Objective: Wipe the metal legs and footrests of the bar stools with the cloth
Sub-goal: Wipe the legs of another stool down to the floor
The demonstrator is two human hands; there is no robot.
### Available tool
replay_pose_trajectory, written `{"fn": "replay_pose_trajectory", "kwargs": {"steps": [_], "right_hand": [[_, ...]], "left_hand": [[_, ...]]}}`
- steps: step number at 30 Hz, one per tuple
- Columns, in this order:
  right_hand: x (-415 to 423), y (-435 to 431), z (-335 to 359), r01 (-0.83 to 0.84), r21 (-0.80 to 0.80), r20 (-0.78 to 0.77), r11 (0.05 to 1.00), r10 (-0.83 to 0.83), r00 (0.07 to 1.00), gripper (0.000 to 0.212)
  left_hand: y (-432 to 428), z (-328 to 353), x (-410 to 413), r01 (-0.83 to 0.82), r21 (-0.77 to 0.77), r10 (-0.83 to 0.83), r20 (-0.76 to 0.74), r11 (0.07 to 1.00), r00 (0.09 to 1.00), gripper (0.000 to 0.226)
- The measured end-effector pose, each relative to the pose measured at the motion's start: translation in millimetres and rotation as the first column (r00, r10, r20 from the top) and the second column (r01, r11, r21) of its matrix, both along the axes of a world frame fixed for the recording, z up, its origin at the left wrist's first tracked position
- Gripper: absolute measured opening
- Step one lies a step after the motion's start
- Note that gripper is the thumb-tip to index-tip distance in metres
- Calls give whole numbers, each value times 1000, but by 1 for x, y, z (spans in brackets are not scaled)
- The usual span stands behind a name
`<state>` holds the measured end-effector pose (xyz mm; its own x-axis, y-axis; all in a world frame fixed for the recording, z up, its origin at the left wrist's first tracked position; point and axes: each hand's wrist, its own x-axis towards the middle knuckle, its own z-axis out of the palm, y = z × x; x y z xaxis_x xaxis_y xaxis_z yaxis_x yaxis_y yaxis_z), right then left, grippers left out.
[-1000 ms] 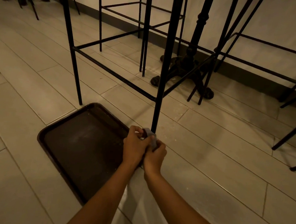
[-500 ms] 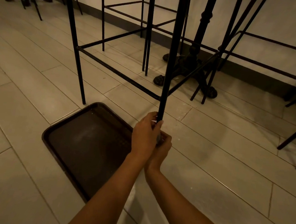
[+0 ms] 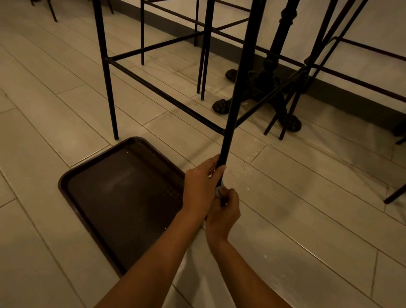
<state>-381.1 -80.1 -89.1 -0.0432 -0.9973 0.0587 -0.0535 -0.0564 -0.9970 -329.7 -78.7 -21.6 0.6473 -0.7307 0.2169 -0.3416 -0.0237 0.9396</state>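
A black metal bar stool stands in front of me; its near leg point(image 3: 237, 89) runs down to the tiled floor. My left hand point(image 3: 200, 189) grips this leg low down, fingers curled round it. Just below, my right hand point(image 3: 224, 215) holds a small grey cloth point(image 3: 219, 190) against the bottom of the same leg; only a scrap of cloth shows between the two hands. The stool's footrest bar point(image 3: 163, 94) runs left from the leg to another leg point(image 3: 106, 75).
A dark brown tray point(image 3: 122, 196) lies flat on the floor left of my hands. More black stools point(image 3: 205, 41) and an ornate table base point(image 3: 269, 86) stand behind, near the wall. Other stool legs point(image 3: 404, 184) stand at the right.
My left hand has left the cloth and slid up to grip the leg above. The right hand has kept the cloth at the leg's bottom. The view has shifted slightly.
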Motion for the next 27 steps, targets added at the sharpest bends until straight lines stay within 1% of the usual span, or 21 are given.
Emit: {"fn": "replay_pose_trajectory", "kwargs": {"steps": [1,3,7,9,11,15,17,20,22,25,27], "right_hand": [[-1,-1,-2,4,-13,-1,1000,-4,1000,20],[-2,-1,3,0,-35,16,999,1,1000,19],[-4,-2,13,-97,-76,111,992,105,988,17],[-6,-3,8,-119,-96,70,988,126,989,17],[-7,-5,-1,-111,-70,26,991,113,993,20],[-12,-7,-20,-115,-40,-77,993,112,991,31],[-13,-10,-28,-119,-21,-114,993,116,987,32],[-12,-10,-30,-119,3,-118,993,118,986,26],[-15,-8,-26,-98,-13,-123,995,96,988,27],[-15,-3,-19,-95,-65,-71,993,90,993,21],[-12,-2,-18,-98,-68,-56,993,95,994,18]], "left_hand": [[0,0,1,7,-4,-7,-26,1000,1000,36],[0,1,3,27,1,-27,-92,1000,995,36],[-3,1,8,54,18,-50,-153,998,987,36],[-3,0,9,50,12,-48,-164,999,985,36],[-3,-1,10,54,4,-52,-170,999,984,36],[-4,-5,10,64,-4,-64,-181,998,981,35],[-4,-5,11,70,-6,-70,-174,998,982,34],[-4,-7,13,73,-17,-75,-153,997,985,35],[-4,-8,12,70,-28,-74,-131,997,989,36],[-4,-10,11,58,-35,-60,-65,998,996,37],[-5,-12,12,47,-32,-48,-8,998,999,38]]}}
